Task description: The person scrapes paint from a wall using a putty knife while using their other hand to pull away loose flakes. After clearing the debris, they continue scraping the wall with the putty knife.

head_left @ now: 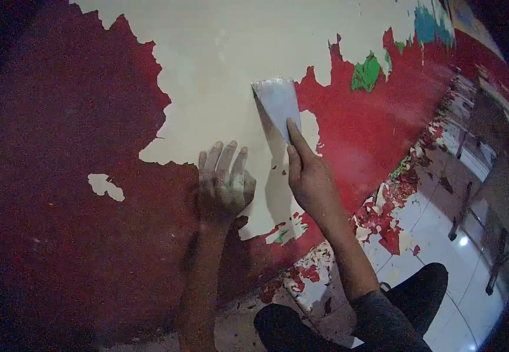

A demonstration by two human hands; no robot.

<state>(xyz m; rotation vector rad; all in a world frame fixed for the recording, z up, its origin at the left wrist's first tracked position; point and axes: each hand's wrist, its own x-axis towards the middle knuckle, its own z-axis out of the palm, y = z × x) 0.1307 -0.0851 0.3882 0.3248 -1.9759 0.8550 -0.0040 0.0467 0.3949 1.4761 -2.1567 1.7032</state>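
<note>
My right hand (313,182) grips a paint scraper (280,105) with a broad metal blade. Its handle is hidden inside my fingers, and two of them lie along the base of the blade. The blade's wide edge rests at or very near a bared cream patch of the wall (207,82). To the left, my left hand (224,182) lies against the wall with its fingers stretched upward, at the border of the cream patch and the dark red paint (78,234). Brighter red paint (366,123) borders the patch on the right.
Peeled paint flakes (389,211) lie heaped along the wall's foot on the white tiled floor (454,281). Green paint (367,73) and blue paint (430,26) show at the upper right. Dark thin legs of some object (462,211) stand at the right. My bent knees (292,328) are below.
</note>
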